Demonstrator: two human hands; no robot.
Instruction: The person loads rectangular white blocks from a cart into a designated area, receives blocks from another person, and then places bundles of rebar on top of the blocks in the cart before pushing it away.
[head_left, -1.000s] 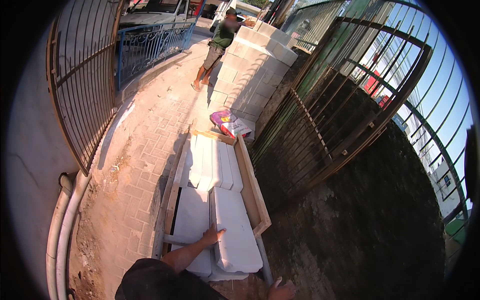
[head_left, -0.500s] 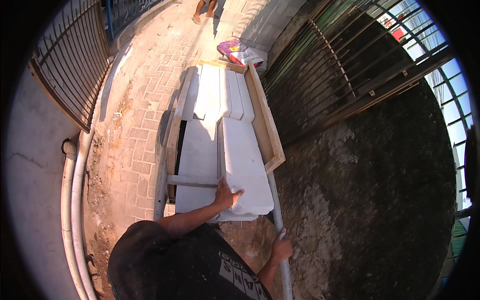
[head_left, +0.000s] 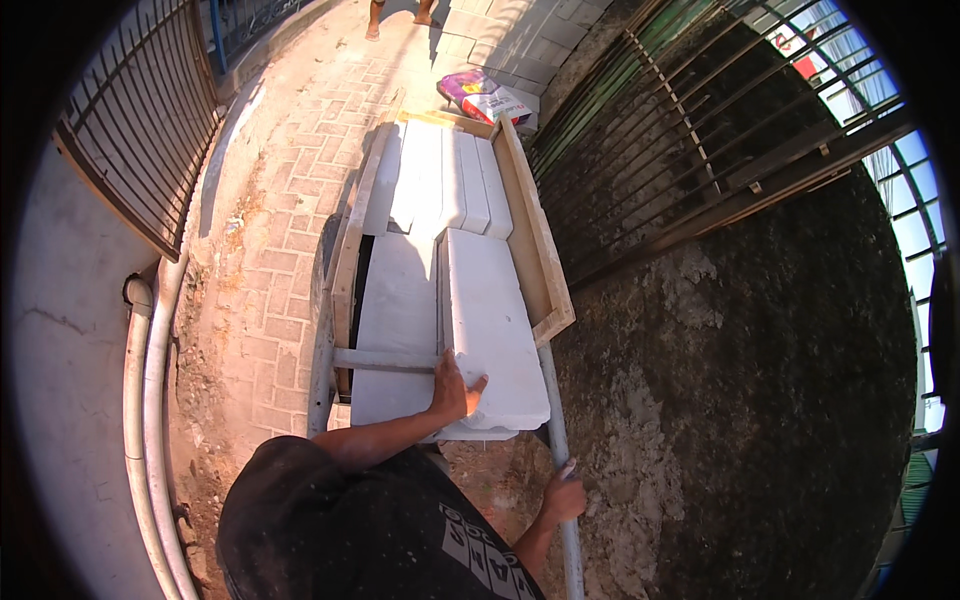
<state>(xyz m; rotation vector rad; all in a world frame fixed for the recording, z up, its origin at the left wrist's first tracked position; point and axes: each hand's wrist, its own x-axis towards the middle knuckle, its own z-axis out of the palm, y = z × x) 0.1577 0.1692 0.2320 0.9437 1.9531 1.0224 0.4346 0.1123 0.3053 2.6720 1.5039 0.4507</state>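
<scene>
A wooden-sided handcart (head_left: 552,285) stretches ahead of me, loaded with white blocks. Several narrow blocks (head_left: 450,185) stand side by side at its far end. Closer in lies a wide flat block (head_left: 395,290), and to its right a raised block (head_left: 492,325). My left hand (head_left: 457,388) lies against the near left edge of the raised block, thumb spread over its top, beside the end of a metal crossbar (head_left: 385,360); some fingers are partly hidden. Lower right, my right hand (head_left: 565,495) is wrapped round the cart's metal handle (head_left: 571,545).
A brick-paved path (head_left: 285,290) runs along the left, beside pipes (head_left: 148,400) and a barred gate (head_left: 140,120). On the right are a rough dark wall (head_left: 740,400) and a metal fence (head_left: 690,120). Beyond the cart lie a purple-and-white bag (head_left: 480,92) and a person's legs (head_left: 375,18).
Both hands keep their places on the block and handle. The view has shifted slightly, and the person's legs ahead appear higher and farther left in the picture.
</scene>
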